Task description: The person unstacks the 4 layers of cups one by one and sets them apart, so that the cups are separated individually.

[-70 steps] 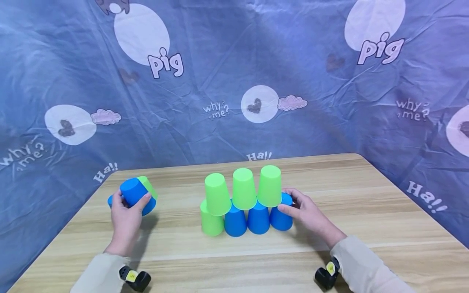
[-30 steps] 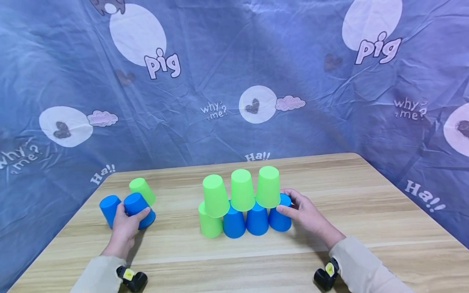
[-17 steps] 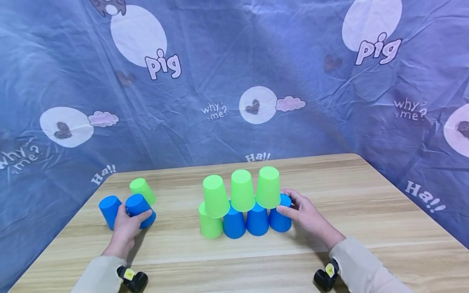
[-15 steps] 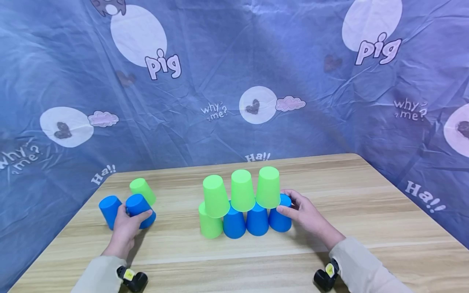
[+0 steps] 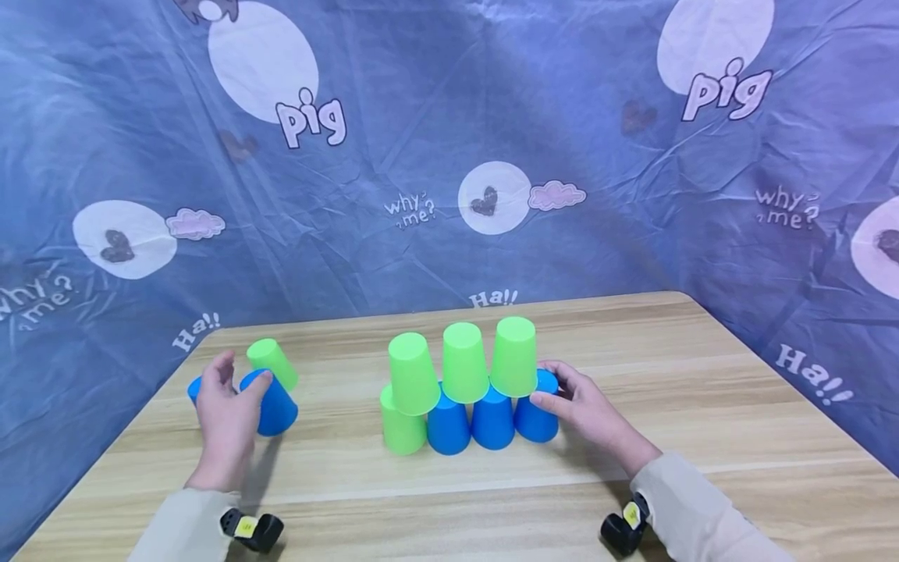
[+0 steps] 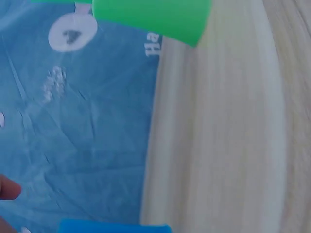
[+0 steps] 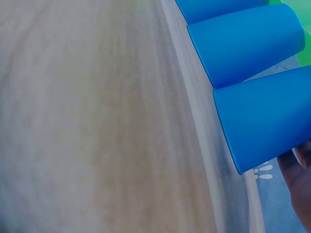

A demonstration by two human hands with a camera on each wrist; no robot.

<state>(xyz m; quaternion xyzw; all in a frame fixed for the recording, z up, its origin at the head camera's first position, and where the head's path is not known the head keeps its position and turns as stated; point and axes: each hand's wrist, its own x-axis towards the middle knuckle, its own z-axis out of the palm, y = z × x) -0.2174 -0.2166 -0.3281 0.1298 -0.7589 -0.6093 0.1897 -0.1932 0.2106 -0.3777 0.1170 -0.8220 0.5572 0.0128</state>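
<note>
In the head view my left hand (image 5: 226, 425) is raised with its fingers apart, holding nothing. Its thumb overlaps the top edge of an upside-down blue cup (image 5: 277, 410) standing on the table. Mostly hidden behind that hand is another blue cup (image 5: 193, 388). A green cup (image 5: 272, 363) stands just behind them. My right hand (image 5: 597, 414) grips the right-end blue cup (image 5: 537, 421) of a row, thumb in front and fingers at its far side. The right wrist view shows this blue cup (image 7: 267, 119) close up, with fingers (image 7: 294, 177) against its side.
The bottom row also has a green cup (image 5: 403, 433) at its left end and two blue cups, one of them a blue cup (image 5: 494, 421) beside the gripped one. Three green cups, including the middle green cup (image 5: 466, 363), sit on top. Patterned blue cloth (image 5: 421, 140) hangs behind the wooden table (image 5: 393, 507).
My left hand set its blue cup down in front of the green cup, then let go, rising and shifting slightly left. My right hand has kept its grip on the end cup.
</note>
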